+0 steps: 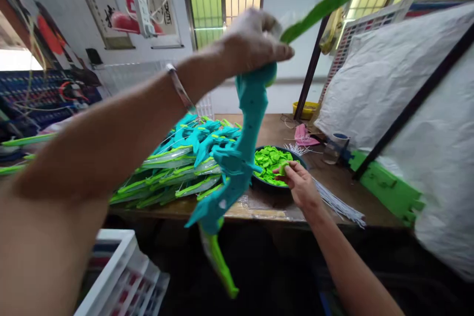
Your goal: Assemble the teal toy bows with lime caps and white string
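Fingers (pixel 283 51) of the left hand (pixel 255 42) grip a teal and green bow (pixel 246 128) while the right hand (pixel 301 186) pinches a green piece (pixel 283 168).

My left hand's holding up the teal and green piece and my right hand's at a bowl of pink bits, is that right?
Not quite: the head view shows bright green bits in the bowl at your right hand, not pink. The rest stands.

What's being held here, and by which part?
Left grip: teal-and-green piece, near the teal part's upper end. Right grip: small green piece, exact spot unclear.
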The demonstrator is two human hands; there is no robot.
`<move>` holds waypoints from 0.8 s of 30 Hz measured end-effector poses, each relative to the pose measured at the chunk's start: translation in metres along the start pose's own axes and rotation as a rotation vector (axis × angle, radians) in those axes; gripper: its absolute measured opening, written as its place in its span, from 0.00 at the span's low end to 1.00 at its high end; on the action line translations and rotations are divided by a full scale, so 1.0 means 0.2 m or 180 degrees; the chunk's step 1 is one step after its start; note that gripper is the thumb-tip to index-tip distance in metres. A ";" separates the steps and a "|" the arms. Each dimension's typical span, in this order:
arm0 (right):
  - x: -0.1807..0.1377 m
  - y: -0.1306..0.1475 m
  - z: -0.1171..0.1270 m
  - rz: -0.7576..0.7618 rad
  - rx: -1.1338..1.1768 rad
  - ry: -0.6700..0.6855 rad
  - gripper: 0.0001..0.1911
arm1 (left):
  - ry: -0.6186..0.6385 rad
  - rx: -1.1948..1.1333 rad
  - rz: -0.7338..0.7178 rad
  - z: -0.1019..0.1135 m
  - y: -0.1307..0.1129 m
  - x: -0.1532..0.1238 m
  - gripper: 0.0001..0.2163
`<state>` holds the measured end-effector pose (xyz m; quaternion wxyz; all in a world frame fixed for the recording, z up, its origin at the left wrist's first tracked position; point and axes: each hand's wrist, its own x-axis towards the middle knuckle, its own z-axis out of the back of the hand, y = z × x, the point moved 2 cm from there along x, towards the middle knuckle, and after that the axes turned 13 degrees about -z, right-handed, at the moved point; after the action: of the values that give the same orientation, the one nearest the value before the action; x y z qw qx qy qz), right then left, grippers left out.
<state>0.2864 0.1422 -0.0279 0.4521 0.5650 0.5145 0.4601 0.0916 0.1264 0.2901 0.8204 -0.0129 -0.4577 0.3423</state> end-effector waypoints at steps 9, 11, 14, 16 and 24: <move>-0.40 -0.07 -0.27 -0.0679 0.1510 0.0353 0.19 | 0.0159 -0.0001 -0.0123 -0.57 0.28 -0.32 0.22; -0.44 -0.13 -0.31 -0.0802 0.1541 0.0297 0.19 | 0.0014 -0.0049 -0.0215 -0.63 0.33 -0.43 0.29; -0.47 -0.20 -0.34 -0.0818 0.1556 0.0025 0.20 | -0.0414 -0.0408 -0.0427 -0.67 0.39 -0.61 0.41; -0.47 -0.23 -0.35 -0.0778 0.1525 -0.0115 0.20 | -0.0674 -0.0839 -0.0282 -0.67 0.43 -0.76 0.47; -0.40 -0.29 -0.41 -0.0511 0.1101 -0.0453 0.18 | 0.0758 -0.3585 0.1548 -0.67 0.50 -1.49 0.27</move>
<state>0.1932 0.0697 -0.0752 0.4187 0.6225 0.5960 0.2863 0.0347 0.0708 -0.0423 0.6318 -0.5853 -0.4573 0.2216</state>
